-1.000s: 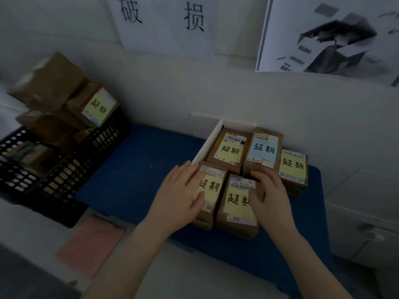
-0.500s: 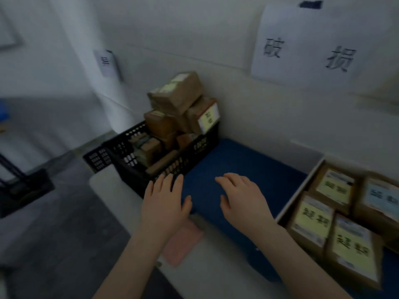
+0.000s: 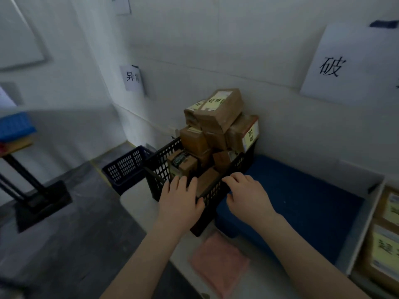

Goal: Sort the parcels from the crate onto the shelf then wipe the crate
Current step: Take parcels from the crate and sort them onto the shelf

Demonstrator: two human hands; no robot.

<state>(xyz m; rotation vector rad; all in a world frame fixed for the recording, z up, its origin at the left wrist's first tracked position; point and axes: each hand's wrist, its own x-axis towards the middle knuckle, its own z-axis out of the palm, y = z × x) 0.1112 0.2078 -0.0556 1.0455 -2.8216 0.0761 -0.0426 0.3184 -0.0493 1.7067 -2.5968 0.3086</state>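
A navy basket (image 3: 127, 167) sits on the floor off the shelf's (image 3: 138, 212) left end. On that end stands the black crate (image 3: 157, 169), heaped above its rim with brown parcels (image 3: 218, 117). The left hand (image 3: 179, 201) lies over the near rim, fingers straight. The right hand (image 3: 248, 195) hovers at the right wall, loosely bent. Both are empty. The cartons look stiff and light, so grip the top one by its sides, as the heap may slide. There is open room to the right on the blue mat (image 3: 302, 201).
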